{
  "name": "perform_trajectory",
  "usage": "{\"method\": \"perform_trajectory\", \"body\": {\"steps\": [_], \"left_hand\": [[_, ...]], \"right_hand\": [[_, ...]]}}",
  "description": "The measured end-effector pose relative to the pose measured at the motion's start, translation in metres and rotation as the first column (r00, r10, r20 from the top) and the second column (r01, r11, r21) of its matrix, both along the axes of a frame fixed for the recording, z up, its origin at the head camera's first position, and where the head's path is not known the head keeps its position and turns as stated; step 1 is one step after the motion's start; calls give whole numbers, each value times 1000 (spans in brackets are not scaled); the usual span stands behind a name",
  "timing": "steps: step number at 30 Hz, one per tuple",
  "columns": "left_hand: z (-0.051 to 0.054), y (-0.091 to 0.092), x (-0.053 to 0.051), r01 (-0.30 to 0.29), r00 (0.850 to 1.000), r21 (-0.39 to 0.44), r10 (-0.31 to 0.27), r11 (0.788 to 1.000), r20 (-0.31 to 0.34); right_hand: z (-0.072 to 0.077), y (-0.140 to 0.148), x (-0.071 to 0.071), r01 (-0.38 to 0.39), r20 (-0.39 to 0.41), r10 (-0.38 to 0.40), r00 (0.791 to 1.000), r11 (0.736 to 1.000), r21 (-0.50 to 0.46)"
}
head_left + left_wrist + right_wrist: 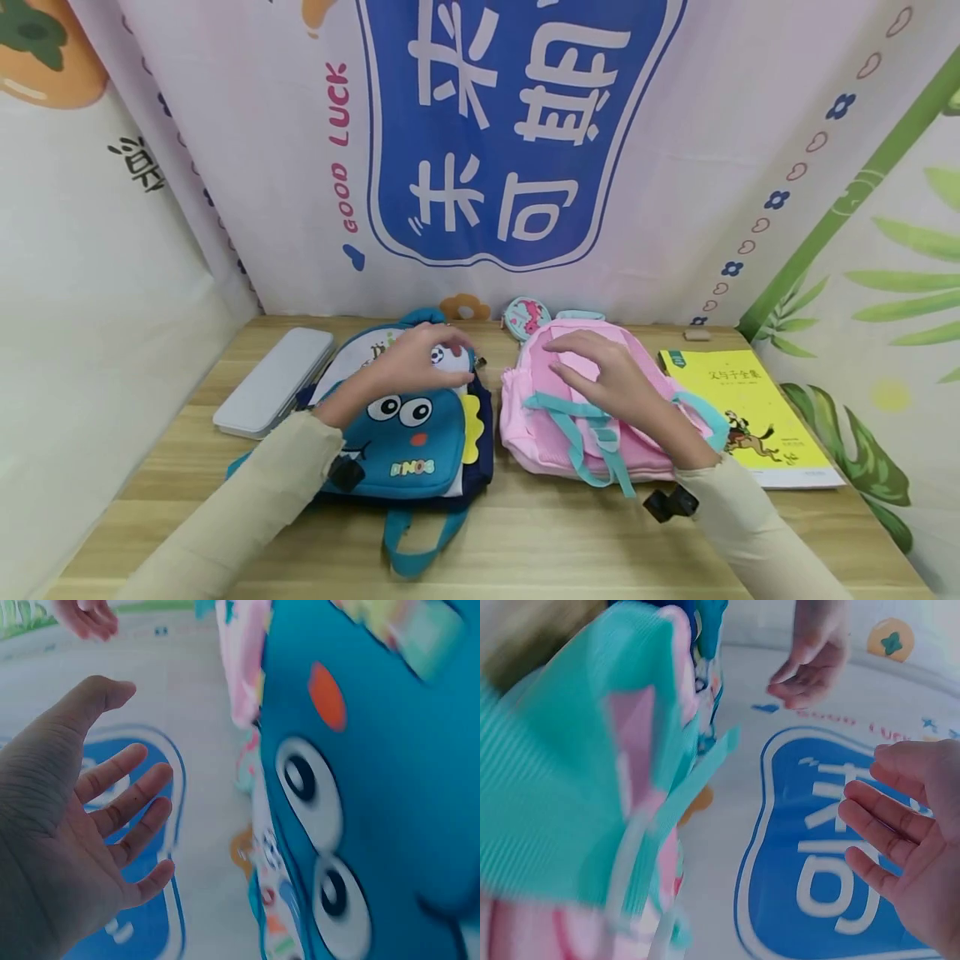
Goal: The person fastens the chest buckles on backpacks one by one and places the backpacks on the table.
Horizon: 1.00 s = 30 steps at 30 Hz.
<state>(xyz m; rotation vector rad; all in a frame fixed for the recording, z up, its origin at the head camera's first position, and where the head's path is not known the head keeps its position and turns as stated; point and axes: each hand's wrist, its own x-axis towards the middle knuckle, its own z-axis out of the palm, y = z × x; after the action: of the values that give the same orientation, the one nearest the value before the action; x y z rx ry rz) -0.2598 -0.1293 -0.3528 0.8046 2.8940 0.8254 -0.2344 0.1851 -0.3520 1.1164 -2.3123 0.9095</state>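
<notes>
Above the blue dinosaur backpack (420,437) hovers my left hand (416,358), its fingers loosely bent with nothing in them. The left wrist view shows that hand (97,817) with fingers spread, apart from the blue backpack (375,787). Over the pink backpack (532,433), which lies with its teal straps (577,442) upward, is my right hand (611,375). It too holds nothing. In the right wrist view the right hand (907,832) has relaxed fingers beside the blurred teal strap (577,795).
A pale grey case (277,379) lies left of the blue backpack. On the right is a yellow book (738,408), with a small brownish object (696,334) behind it. A round pouch (525,318) sits against the printed curtain (637,275) at the wooden table's (525,542) back edge.
</notes>
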Motion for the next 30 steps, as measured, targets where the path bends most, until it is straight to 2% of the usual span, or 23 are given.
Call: {"method": "perform_trajectory", "body": {"steps": [4, 9, 11, 13, 18, 22, 26, 30], "left_hand": [[-6, -25, -1, -22, 999, -4, 23, 1000, 35], [-17, -58, 1, -28, 999, -12, 29, 1000, 32], [-21, -71, 3, -35, 998, -24, 36, 999, 45], [-23, -83, 6, -48, 995, -34, 51, 998, 85], [-25, -109, 15, -96, 976, -82, 110, 992, 186], [-26, -129, 22, -84, 969, -89, 102, 992, 224], [-28, -147, 29, -51, 971, -75, 67, 996, 230], [-30, -162, 36, -14, 976, -50, 25, 999, 217]], "right_hand": [[1, -17, 2, -19, 74, 17, 997, 1000, 17], [-6, -37, 5, -21, 192, 6, 981, 997, 78], [-11, -45, 8, -25, 243, -1, 970, 994, 104], [-16, -51, 11, -39, 285, 2, 959, 991, 125], [-32, -63, 19, -75, 398, -4, 917, 980, 183], [-45, -70, 26, -78, 466, -41, 884, 969, 233], [-54, -77, 32, -83, 455, -65, 888, 951, 298], [-64, -81, 36, -77, 398, -96, 912, 914, 398]]}}
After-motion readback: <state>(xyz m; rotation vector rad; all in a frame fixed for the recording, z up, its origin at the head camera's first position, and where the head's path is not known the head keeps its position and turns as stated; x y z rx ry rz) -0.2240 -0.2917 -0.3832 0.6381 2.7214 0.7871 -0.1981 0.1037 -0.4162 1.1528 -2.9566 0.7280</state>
